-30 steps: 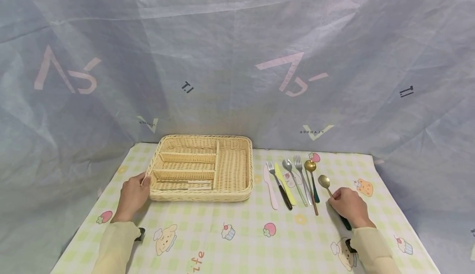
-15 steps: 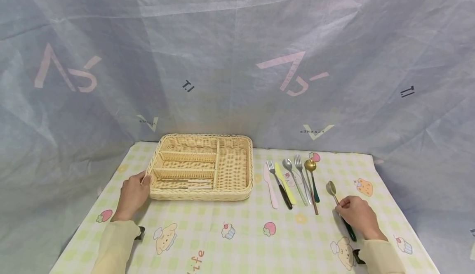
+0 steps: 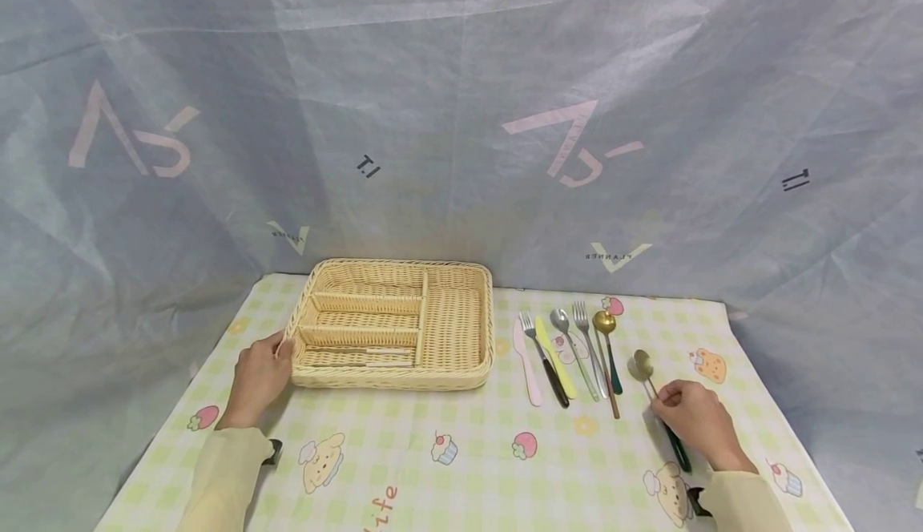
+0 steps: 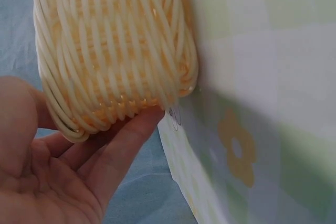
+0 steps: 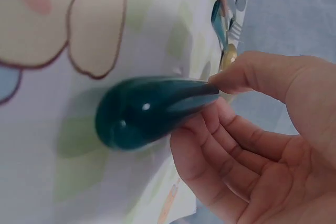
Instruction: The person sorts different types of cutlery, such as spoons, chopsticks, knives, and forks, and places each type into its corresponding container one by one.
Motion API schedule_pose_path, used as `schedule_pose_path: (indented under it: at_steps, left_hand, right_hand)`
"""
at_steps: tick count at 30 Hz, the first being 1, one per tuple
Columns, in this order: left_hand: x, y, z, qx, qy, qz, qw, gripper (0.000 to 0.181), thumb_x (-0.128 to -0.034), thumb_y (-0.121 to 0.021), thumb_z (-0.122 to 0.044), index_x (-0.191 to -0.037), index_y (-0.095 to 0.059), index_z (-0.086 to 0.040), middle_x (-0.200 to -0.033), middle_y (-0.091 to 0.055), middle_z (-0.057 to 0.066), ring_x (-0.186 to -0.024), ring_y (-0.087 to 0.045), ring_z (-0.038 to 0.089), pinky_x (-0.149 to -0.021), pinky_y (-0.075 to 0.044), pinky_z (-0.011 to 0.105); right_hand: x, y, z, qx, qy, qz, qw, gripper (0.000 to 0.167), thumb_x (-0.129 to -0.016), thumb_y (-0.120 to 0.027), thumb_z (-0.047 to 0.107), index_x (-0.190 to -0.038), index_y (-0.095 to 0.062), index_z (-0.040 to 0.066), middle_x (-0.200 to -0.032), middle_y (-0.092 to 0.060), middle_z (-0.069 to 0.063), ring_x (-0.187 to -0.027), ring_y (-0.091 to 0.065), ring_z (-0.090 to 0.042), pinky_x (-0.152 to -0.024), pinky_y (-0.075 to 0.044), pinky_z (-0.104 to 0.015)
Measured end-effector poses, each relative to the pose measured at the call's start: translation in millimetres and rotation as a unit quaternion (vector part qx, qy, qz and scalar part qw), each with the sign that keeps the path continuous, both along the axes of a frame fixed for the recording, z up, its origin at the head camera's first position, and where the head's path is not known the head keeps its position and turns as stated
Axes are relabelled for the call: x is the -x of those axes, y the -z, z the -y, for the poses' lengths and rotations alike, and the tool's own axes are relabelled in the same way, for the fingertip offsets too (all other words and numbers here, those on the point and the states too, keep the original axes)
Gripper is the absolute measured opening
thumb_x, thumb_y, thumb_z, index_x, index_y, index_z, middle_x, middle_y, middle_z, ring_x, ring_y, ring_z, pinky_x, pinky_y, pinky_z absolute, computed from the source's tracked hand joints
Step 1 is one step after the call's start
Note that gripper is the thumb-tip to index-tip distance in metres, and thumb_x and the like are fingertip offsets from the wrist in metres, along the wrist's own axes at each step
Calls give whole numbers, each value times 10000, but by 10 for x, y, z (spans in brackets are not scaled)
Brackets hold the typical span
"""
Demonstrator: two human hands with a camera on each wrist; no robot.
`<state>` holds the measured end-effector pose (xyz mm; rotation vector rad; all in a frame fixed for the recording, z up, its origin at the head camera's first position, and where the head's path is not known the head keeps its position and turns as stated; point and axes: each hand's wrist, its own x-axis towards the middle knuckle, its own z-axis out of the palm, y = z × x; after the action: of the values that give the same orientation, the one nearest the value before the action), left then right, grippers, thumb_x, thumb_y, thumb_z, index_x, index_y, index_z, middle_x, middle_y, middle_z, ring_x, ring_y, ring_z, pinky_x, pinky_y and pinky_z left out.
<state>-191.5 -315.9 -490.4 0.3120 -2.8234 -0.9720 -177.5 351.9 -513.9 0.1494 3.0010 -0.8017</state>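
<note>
My left hand [image 3: 255, 380] grips the left end of a wicker basket [image 3: 392, 382] with divided compartments. The left wrist view shows the thumb on one side of the woven wall [image 4: 115, 51] and the fingers against its lower edge. Over the right of the table, my right hand [image 3: 695, 420] pinches a gold spoon [image 3: 642, 364] by its shaft, between thumb and fingers. Its dark green handle [image 5: 142, 111] points toward the camera in the right wrist view. Thin slender utensils [image 3: 389, 364], kind unclear, lie in the basket's front compartment.
Between basket and right hand lie a pink knife [image 3: 526, 364], a black-handled fork [image 3: 550, 368], a yellow knife [image 3: 555, 360], a silver spoon [image 3: 577, 356], a silver fork [image 3: 587, 340] and a gold spoon [image 3: 604, 323]. A grey cloth [image 3: 447, 155] hangs behind the table.
My right hand has moved to the right and nearer the front edge with the gold spoon, whose bowl has turned slightly. The left hand stays at the basket.
</note>
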Motion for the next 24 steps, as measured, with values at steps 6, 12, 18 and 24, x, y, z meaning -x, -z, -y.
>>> schedule_pose_path:
  at_steps: [6,12,18,24]
  left_hand:
    - [5,1,7,-23,-6,36,10000,490,-1146,-452,-203,-1516,-517,112,-1397,-589,396,-1285,-554,616,-996,-485,720]
    - [-3,-13,4,-56,-8,106,9999,502,-1153,-440,-221,-1529,-504,106,-1415,-576,396,-1293,-549,614,-998,-484,716]
    - [-5,-20,5,-66,10,108,9999,507,-1155,-439,-228,-1527,-503,110,-1405,-581,402,-1274,-561,616,-982,-492,716]
    - [-9,-12,4,-45,2,81,10000,501,-1155,-441,-221,-1526,-506,109,-1401,-585,400,-1266,-567,617,-978,-493,718]
  right_hand:
    - [52,-90,78,-23,-197,-205,9996,112,-899,-782,118,-879,-744,15,-799,-726,-44,-659,-625,-156,-598,-509,-370]
    - [119,-189,221,12,-546,-497,9973,71,-885,-770,88,-874,-735,28,-784,-704,-29,-656,-590,-151,-594,-475,-344]
    - [225,-302,427,102,-918,-651,9936,44,-896,-751,60,-890,-726,23,-791,-703,-28,-656,-593,-143,-580,-479,-330]
    - [390,-376,693,142,-1330,-754,9881,32,-907,-744,50,-889,-719,41,-784,-693,-14,-646,-595,-123,-561,-484,-305]
